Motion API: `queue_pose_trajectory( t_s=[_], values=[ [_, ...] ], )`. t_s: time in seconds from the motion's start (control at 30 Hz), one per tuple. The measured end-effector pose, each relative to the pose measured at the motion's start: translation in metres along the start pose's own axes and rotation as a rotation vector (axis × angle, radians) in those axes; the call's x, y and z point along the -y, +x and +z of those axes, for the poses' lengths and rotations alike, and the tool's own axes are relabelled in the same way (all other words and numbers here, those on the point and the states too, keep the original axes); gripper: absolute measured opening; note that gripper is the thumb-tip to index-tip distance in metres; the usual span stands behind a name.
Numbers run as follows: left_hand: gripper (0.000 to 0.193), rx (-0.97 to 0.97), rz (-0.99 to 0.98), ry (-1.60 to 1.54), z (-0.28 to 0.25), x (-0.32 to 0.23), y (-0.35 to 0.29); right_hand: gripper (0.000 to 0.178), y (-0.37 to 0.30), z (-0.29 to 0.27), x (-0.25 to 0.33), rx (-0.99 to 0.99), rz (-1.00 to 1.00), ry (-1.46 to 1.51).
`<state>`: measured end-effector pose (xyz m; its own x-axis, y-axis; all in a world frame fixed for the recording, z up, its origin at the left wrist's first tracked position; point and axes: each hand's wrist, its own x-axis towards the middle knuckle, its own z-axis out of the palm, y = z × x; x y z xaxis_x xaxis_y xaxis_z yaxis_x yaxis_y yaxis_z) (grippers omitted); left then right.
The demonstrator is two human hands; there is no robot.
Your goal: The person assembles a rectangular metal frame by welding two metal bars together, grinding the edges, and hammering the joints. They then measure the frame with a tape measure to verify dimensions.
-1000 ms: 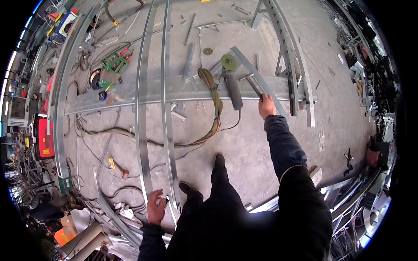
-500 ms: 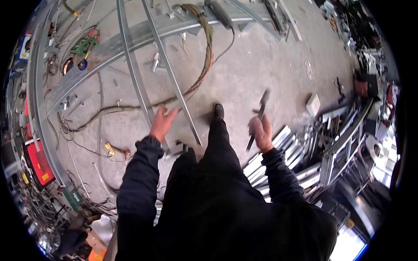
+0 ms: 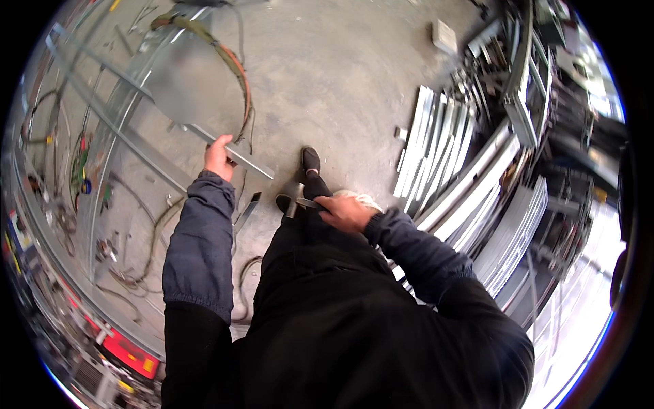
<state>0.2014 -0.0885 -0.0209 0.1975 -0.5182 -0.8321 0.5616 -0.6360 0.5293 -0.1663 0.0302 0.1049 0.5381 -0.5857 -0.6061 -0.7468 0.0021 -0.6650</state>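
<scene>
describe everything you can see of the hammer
The hammer is grey and looks like metal, with a blocky head set crosswise on a slim handle. The right hand grips the handle, hiding its far end. The head points to the picture's left, its long side running nearly up and down the image. It appears in front of the dark trousers; whether it touches them, I cannot tell.

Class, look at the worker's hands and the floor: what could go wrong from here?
The bare left hand holds a metal rail; any sharp edge might cut it. The hammer in the right hand could strike the left if swung carelessly. The cable bundle on the floor might cause a trip.
</scene>
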Motion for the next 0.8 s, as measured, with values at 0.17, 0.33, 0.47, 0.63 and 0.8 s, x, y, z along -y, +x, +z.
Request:
queue_pose_trajectory(
  t_s=[0.17,0.33,0.47,0.63,0.8],
  values=[
    [0.030,0.145,-0.034,0.001,-0.006,0.007,0.004,0.030,0.032,0.045,-0.028,-0.017,-0.241,-0.155],
    [0.027,0.150,0.010,0.013,-0.008,0.007,0.014,0.027,0.049,0.048,-0.018,0.053,-0.297,-0.293],
    [0.032,0.126,0.037,0.012,-0.015,0.009,0.030,0.028,0.067,0.046,-0.020,-0.034,-0.188,-0.200],
    [0.043,0.098,0.048,0.022,-0.004,0.009,0.026,0.032,0.066,0.046,-0.013,-0.147,-0.033,0.031],
    [0.044,0.066,0.068,0.027,-0.010,0.009,0.027,0.030,0.067,0.051,-0.013,0.145,-0.199,-0.257]
  ],
)
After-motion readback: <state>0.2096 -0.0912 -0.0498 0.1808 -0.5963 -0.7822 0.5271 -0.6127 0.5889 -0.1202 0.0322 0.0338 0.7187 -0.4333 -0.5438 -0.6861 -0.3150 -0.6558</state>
